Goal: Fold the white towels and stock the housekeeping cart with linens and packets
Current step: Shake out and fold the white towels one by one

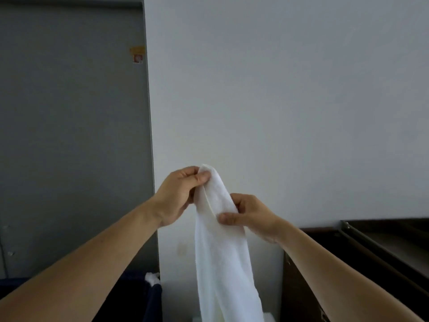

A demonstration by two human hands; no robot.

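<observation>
white towel (220, 247) held in mid-air before the wall (278, 89), long axis vertical, gathered end up, the rest hanging below view. blue bin (154, 296) at lower left, white cloth (152, 278) seen at its rim. top end pinched by left hand (178, 196); edge just below pinched by right hand (250, 214); both arms outstretched.

White towel (220, 240) is soft matt cloth; cabinet (301, 287) dark wood.
</observation>
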